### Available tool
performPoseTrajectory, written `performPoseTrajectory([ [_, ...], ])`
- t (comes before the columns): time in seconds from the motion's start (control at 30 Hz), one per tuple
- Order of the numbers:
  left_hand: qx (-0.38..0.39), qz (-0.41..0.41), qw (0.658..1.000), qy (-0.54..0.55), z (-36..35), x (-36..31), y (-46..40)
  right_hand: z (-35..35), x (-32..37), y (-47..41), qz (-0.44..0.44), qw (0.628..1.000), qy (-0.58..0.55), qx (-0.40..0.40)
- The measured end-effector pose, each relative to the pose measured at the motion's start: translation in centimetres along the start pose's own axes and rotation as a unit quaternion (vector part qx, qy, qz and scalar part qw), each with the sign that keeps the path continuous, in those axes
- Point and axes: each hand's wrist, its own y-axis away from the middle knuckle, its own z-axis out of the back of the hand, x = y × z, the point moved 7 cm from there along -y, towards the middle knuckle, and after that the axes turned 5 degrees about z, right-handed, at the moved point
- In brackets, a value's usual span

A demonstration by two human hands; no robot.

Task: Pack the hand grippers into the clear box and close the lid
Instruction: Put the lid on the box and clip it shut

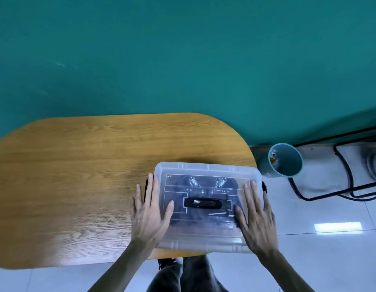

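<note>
The clear plastic box [206,239] sits at the right end of the wooden table, with its clear lid [204,169] lying on top. A black carry handle [202,202] lies flat in the lid's middle. Through the lid I see the black hand grippers [207,183] with two metal springs, blurred by the plastic. My left hand [150,211] lies flat on the lid's left edge, fingers spread. My right hand [257,216] lies flat on the lid's right edge, fingers spread. Black latches at both short sides are mostly hidden by my hands.
The wooden table [77,175] has rounded ends and stands against a teal wall. A blue bin [285,160] stands on the tiled floor to the right, beside black metal chair legs [343,182]. My legs show below the table edge.
</note>
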Motion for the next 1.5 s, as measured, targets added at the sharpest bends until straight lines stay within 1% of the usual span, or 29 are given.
performPoseTrajectory([
  [0.07,0.013,-0.013,1.000,0.013,0.0,0.1,0.2,0.5,-0.5,0.7,-0.062,0.996,-0.055,-0.027],
  [0.13,0.026,-0.014,0.999,0.043,-0.1,0.5,0.0,0.8,-1.7,1.3,-0.142,0.981,-0.117,-0.058],
  [0.17,0.030,-0.008,0.997,0.068,0.0,0.7,0.0,0.7,-2.2,1.4,-0.165,0.974,-0.140,-0.063],
  [0.27,0.043,-0.002,0.987,0.153,0.4,0.8,-0.1,0.8,-2.4,1.3,-0.180,0.963,-0.190,-0.059],
  [0.4,0.042,-0.011,0.980,0.195,0.1,1.0,-0.4,1.1,-2.2,1.3,-0.193,0.960,-0.191,-0.064],
  [0.47,0.031,-0.010,0.984,0.175,-0.1,1.3,-0.3,1.1,-2.3,1.3,-0.190,0.968,-0.148,-0.071],
  [0.5,0.018,-0.009,0.989,0.147,0.0,1.3,-0.2,1.1,-2.3,1.3,-0.192,0.972,-0.117,-0.071],
  [0.57,-0.028,-0.011,0.998,0.053,0.5,1.0,0.2,1.1,-2.0,1.4,-0.191,0.977,-0.070,-0.070],
  [0.6,-0.053,-0.019,0.998,-0.002,0.8,0.7,0.3,1.2,-1.8,1.4,-0.188,0.978,-0.054,-0.071],
  [0.67,-0.070,-0.024,0.994,-0.080,1.3,-0.1,0.5,1.7,-1.2,1.5,-0.183,0.979,-0.028,-0.084],
  [0.77,-0.090,-0.034,0.987,-0.131,1.2,-1.6,1.1,2.4,0.6,1.3,-0.166,0.981,0.004,-0.101],
  [0.83,-0.090,-0.031,0.985,-0.140,0.8,-2.6,1.5,2.3,1.7,1.2,-0.167,0.981,0.015,-0.097],
  [0.93,-0.074,0.004,0.988,-0.133,0.1,-3.6,1.2,1.4,1.9,1.1,-0.182,0.979,0.020,-0.087],
  [1.03,-0.071,0.026,0.986,-0.148,-0.4,-4.0,0.9,0.7,1.8,0.9,-0.179,0.981,0.040,-0.070],
  [1.5,-0.060,0.032,0.984,-0.165,-0.8,-4.8,1.2,0.6,2.3,1.1,-0.158,0.981,0.049,-0.098],
])
